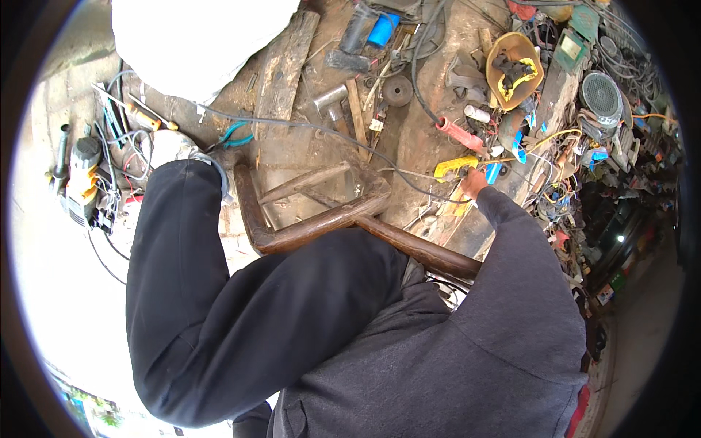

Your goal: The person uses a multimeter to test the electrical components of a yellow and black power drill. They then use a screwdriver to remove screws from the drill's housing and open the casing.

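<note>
At the right, my right hand [474,184] reaches down among loose wires and tools, its fingers against the inner end of a yellow tool handle [455,167]. Whether the fingers grip it is too small to tell. Beside the hand lie a blue piece [493,173] and a grey cable [397,171] that crosses the floor. Just beyond is a red handle [460,134] with a thick black cable. My left hand is out of view. A wooden frame [323,220], like a chair or stool part, lies in front of my bent leg.
Pliers [236,136] with teal handles lie by my foot. A yellow and black power tool [82,178] stands at the left. Hammers [331,101] and a wooden plank [282,71] lie ahead. A helmet-like bowl [515,70], a round speaker [601,98] and tangled scrap fill the right side. A large white sack [197,44] blocks the top left.
</note>
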### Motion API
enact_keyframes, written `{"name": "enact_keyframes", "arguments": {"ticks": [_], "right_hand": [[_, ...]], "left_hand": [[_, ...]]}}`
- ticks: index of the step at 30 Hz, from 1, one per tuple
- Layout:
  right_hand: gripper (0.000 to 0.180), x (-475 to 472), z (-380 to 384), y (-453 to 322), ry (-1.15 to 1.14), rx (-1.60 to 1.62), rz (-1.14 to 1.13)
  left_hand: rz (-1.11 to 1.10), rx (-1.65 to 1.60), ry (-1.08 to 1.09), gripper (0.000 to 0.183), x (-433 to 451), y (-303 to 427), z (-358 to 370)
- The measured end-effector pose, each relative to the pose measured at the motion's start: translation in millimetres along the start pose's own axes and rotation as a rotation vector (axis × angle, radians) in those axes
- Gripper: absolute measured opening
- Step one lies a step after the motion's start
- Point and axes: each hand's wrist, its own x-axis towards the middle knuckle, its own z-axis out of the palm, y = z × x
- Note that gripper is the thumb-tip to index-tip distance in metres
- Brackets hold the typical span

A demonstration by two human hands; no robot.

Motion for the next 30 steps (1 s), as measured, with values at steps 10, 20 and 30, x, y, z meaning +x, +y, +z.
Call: {"name": "enact_keyframes", "arguments": {"ticks": [10,20,30], "right_hand": [[0.040,31,33,22,-0.037,-0.044,-0.015],[0.049,85,-45,4,-0.221,-0.571,-0.229],[0.027,-74,-224,-499,0.196,0.014,-1.078]], "left_hand": [[0.060,0.079,0.162,0.053,-167,29,-102],[0.201,-0.286,0.764,0.054,-488,-41,-296],[0.348,-0.482,0.723,0.066,-368,16,-350]]}}
